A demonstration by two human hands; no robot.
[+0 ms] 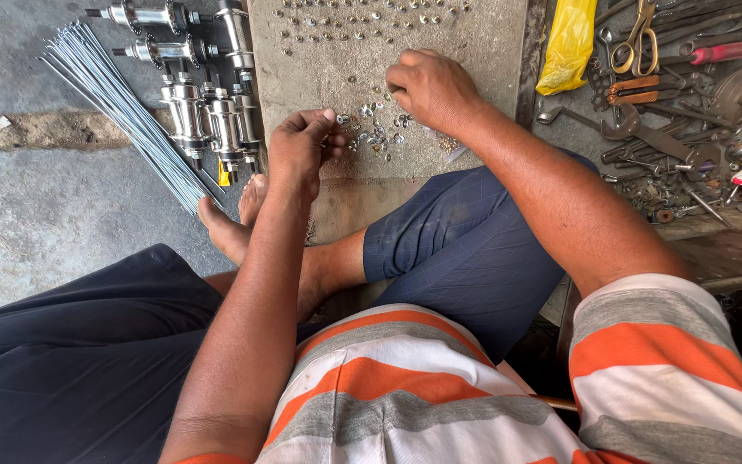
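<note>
I sit on the ground before a flat grey board (474, 51). Many small shiny metal pieces lie in rows (362, 21) along its far edge, and a loose pile of the same pieces (377, 133) lies near its front edge. My left hand (301, 148) hovers at the pile's left side, its fingertips pinched together on a small piece. On the right of the pile rests my right hand (431, 86), fingers curled down onto the board and the pieces.
A bundle of thin steel spokes (126, 112) and several chromed wheel hubs (208, 112) lie on the concrete at left. At right are a yellow plastic bag (567, 43), scissors (635, 39), wrenches and other tools (680, 146). My bare foot (227, 225) rests below the board.
</note>
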